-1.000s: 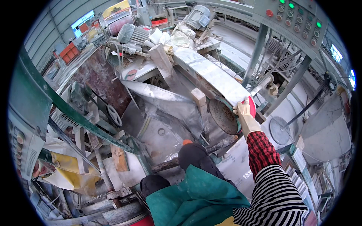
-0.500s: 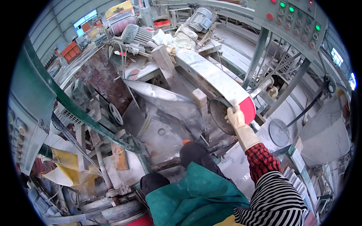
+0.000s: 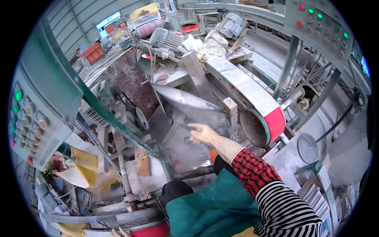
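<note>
My right hand (image 3: 204, 135), in a cream rubber glove, reaches left over the dusty grey floor. Its fingers are partly stretched out and hold nothing. To its right is the rounded end of a belt guard with a red band (image 3: 275, 125) and a long white top (image 3: 246, 87). Beyond the fingertips lies a bent grey metal sheet (image 3: 189, 103). Only the gloved fingertips of my left hand (image 3: 120, 232) show at the bottom edge, apart and beside a red-rimmed round machine part (image 3: 152, 230). The rest of that hand is cut off.
A control panel with round buttons (image 3: 33, 122) stands close on the left, another (image 3: 319, 29) at upper right. A green frame bar (image 3: 114, 132) crosses the left side. A wooden post (image 3: 231, 108), a wheel (image 3: 141, 118) and electric motors (image 3: 231, 25) stand around the floor space.
My right hand has left the red end of the belt guard and swung left over the floor. My left fingertips have come into view. The view has turned left.
</note>
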`<state>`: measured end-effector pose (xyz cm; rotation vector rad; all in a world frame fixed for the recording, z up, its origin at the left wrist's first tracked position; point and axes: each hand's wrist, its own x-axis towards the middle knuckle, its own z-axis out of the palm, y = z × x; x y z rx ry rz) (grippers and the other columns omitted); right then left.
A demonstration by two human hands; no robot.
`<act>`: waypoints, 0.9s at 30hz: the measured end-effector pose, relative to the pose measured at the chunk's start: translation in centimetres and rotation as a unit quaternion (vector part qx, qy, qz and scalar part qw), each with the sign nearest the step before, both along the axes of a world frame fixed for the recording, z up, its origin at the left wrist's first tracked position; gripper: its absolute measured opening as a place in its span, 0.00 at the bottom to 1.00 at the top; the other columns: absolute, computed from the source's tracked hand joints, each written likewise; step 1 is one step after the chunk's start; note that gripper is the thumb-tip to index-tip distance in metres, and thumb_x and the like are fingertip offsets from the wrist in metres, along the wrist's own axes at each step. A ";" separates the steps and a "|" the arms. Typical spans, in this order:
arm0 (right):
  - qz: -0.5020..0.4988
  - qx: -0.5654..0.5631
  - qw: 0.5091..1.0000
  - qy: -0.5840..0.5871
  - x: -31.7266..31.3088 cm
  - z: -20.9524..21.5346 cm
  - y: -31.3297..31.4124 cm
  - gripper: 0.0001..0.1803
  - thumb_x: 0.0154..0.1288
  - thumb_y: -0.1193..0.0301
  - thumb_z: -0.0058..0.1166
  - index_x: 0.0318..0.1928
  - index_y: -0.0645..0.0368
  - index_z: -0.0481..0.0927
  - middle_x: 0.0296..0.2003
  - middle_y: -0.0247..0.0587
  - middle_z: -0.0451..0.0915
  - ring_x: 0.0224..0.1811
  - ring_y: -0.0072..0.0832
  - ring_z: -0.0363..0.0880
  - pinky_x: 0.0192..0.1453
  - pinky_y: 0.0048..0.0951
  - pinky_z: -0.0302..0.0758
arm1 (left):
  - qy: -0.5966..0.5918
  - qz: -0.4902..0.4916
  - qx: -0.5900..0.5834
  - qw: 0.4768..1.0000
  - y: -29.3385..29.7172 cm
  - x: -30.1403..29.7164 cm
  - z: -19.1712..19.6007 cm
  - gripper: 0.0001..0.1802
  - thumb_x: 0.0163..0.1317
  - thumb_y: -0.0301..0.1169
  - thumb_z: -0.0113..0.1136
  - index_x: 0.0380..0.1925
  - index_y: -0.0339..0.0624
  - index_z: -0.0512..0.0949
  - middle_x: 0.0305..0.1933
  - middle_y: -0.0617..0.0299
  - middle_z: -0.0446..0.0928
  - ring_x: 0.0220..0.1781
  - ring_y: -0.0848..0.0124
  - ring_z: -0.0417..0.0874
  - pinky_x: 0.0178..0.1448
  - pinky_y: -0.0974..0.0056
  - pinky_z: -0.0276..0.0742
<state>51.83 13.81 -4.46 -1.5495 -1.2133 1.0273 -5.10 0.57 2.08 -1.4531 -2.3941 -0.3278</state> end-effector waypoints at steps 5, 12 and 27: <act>0.199 -0.120 0.928 -0.292 0.4 -4.4 0.2 0.30 0.60 0.55 0.51 0.62 0.50 0.72 0.58 0.49 0.75 0.62 0.44 0.72 0.66 0.38 0.67 | -0.027 -0.049 0.067 0.996 0.8 -2.0 -4.2 0.26 0.64 0.50 0.55 0.53 0.43 0.78 0.55 0.43 0.76 0.56 0.48 0.78 0.61 0.51 0.73; 0.157 -0.108 0.948 -0.256 0.8 -4.7 0.4 0.29 0.59 0.57 0.51 0.62 0.48 0.72 0.56 0.51 0.76 0.60 0.45 0.73 0.65 0.37 0.68 | 0.023 -0.049 0.063 0.997 0.6 -0.6 -3.5 0.25 0.65 0.50 0.54 0.51 0.42 0.79 0.58 0.43 0.75 0.54 0.47 0.78 0.58 0.52 0.75; 0.184 -0.085 0.951 -0.235 0.6 -5.5 0.7 0.28 0.62 0.63 0.53 0.63 0.52 0.71 0.54 0.53 0.78 0.56 0.42 0.77 0.61 0.34 0.71 | 0.010 -0.051 0.091 0.994 0.4 1.2 -2.8 0.22 0.61 0.44 0.60 0.49 0.40 0.80 0.55 0.40 0.76 0.53 0.45 0.78 0.59 0.50 0.74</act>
